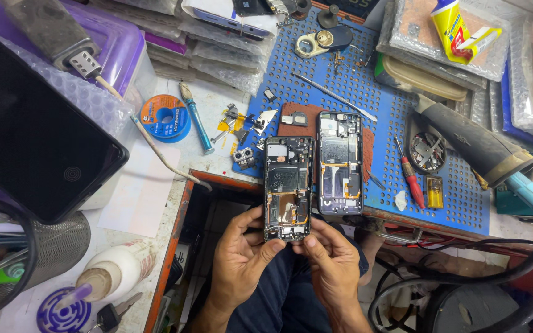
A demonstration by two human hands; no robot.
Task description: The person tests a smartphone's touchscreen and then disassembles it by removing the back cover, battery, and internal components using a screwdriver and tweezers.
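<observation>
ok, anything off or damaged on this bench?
Both phones are open, backs off: one in both hands, a second lying on the blue mat. Loose camera module and small parts sit at the mat's left edge. Nothing spilled.

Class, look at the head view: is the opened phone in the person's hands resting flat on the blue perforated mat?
No: both hands, left hand and right hand, hold the opened phone up off the blue mat.

Both hands [288,256] hold an opened phone [288,188] above blue mat [396,111]
</observation>
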